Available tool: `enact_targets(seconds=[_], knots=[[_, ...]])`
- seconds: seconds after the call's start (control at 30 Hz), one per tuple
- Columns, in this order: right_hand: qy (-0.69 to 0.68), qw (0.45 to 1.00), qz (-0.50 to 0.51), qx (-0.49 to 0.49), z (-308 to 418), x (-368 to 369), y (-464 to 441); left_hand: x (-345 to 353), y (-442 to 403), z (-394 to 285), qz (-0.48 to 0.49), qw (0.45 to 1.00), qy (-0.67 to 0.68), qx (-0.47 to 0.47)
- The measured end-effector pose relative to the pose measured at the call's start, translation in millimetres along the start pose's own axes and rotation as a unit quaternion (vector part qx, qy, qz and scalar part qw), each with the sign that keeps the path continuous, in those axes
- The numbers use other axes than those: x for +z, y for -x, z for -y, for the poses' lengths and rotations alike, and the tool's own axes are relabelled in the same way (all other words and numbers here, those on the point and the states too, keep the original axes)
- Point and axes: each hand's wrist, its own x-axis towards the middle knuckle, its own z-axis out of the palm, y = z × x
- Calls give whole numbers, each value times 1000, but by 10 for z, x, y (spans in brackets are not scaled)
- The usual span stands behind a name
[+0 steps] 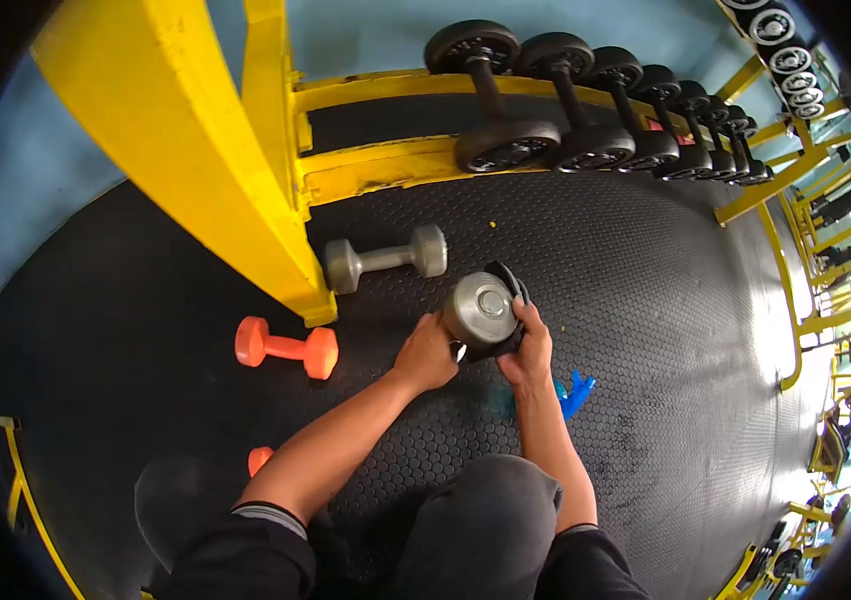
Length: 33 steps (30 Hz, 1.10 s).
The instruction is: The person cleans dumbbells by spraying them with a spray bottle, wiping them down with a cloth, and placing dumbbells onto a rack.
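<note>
A grey dumbbell (pixel 480 308) is held up on end above the floor, its round end face toward me. My left hand (pixel 428 353) is closed around its near left side, apparently on the handle, which is mostly hidden. My right hand (pixel 531 345) is closed on a black cloth (pixel 507 280) and presses it around the right side of the dumbbell's end. On the floor beyond lies another grey dumbbell (pixel 385 259). An orange dumbbell (pixel 286 348) lies to the left of my left hand. Behind my right forearm, a blue spray-bottle head (pixel 577 393) shows in part.
A yellow rack (pixel 375 178) with a thick upright post (pixel 215 160) stands in front, bearing a row of black dumbbells (pixel 585 112). Another orange dumbbell end (pixel 259 460) peeks out by my left forearm. Black textured rubber matting (pixel 645 330) covers the floor. More yellow gym frames stand at right.
</note>
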Motion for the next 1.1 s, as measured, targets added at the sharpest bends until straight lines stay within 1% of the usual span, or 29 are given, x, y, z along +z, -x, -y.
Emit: enact_targets(seconds=[0.03,0.1,0.13,0.2,0.23,0.27,0.33,0.37,0.4,0.43,0.47,0.5,0.53,0.57,0.6,0.67,0.7,0.73,0.8,0.83,0.87,0.9,0.93,0.97,1.03,1.07,1.1], knots=[[0,1000,-3,-9,9,-114,-48,1,-19,22,3,1000,2,8],[-53,998,-9,25,6,-128,-94,-39,-55,76,20,999,40,12],[-69,997,-2,23,-74,-197,-113,-46,-61,95,19,999,40,15],[-45,998,-50,-15,-152,-105,68,2,-13,118,5,989,90,116],[-21,994,-101,-26,-149,67,242,126,32,203,9,997,53,49],[5,999,-33,-36,-131,181,413,232,64,257,11,997,54,47],[78,992,-31,-97,-185,326,568,354,65,319,-8,981,185,-61],[75,992,-33,-96,-181,334,548,321,59,250,-5,981,182,-62],[95,990,-52,-89,-142,331,500,250,49,123,49,990,92,-97],[116,987,-70,-82,-73,329,444,205,31,53,100,986,1,-131],[101,990,-78,-58,-5,283,366,243,53,79,99,987,2,-130],[128,989,-60,-34,94,252,325,311,109,112,66,996,-56,-14],[155,987,-43,-8,160,225,307,378,151,150,32,988,-113,101],[158,986,-44,-8,172,204,301,343,141,147,62,986,-78,132],[154,987,-48,3,173,172,289,347,78,147,62,986,-76,133],[143,988,-58,14,149,132,311,355,2,195,167,981,28,90],[133,989,-65,1,146,143,347,394,13,207,164,985,26,56],[125,990,-69,-13,138,157,361,413,31,212,168,984,24,55],[119,990,-75,-27,58,136,420,390,14,149,136,990,23,-8],[127,987,-75,-61,15,146,456,378,8,121,136,990,25,-7],[135,983,-76,-94,-9,143,489,276,-12,-3,114,990,52,-62],[134,984,-74,-95,-20,116,494,227,-28,-74,90,986,78,-118],[135,983,-73,-96,-4,109,487,392,-30,48,89,986,79,-118],[139,985,-61,-77,13,106,476,671,-23,275,37,965,235,-109],[142,987,-49,-52,41,100,440,649,-53,274,-16,918,383,-99],[140,988,-47,-50,66,92,416,316,-136,26,-48,991,102,70],[118,991,-52,-44,89,79,401,125,-173,-107,-70,952,-191,231]])
